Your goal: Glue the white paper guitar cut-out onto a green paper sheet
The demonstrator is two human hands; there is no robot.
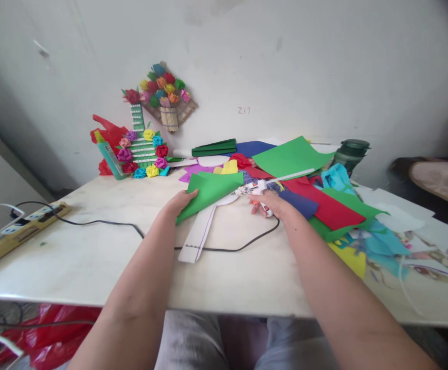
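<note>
My left hand (181, 201) is closed on the left edge of a green paper sheet (212, 189), which is lifted and curls over a white guitar-shaped cutout. The neck of this white cutout (196, 239), with a purple line along its side, lies flat towards me. My right hand (266, 202) is wrapped round a white hot glue gun (260, 187), whose nozzle points left near the sheet's right edge. A white glue stick (291, 176) sticks out of the gun's back. The gun's black cord (243, 248) runs left under the cutout.
A yellow power strip (27, 231) lies at the left edge. A paper-flower guitar (144, 149) and a green glue bottle (110, 158) stand against the wall. Coloured paper (335, 208) covers the right side, with a dark green bottle (351, 154) behind.
</note>
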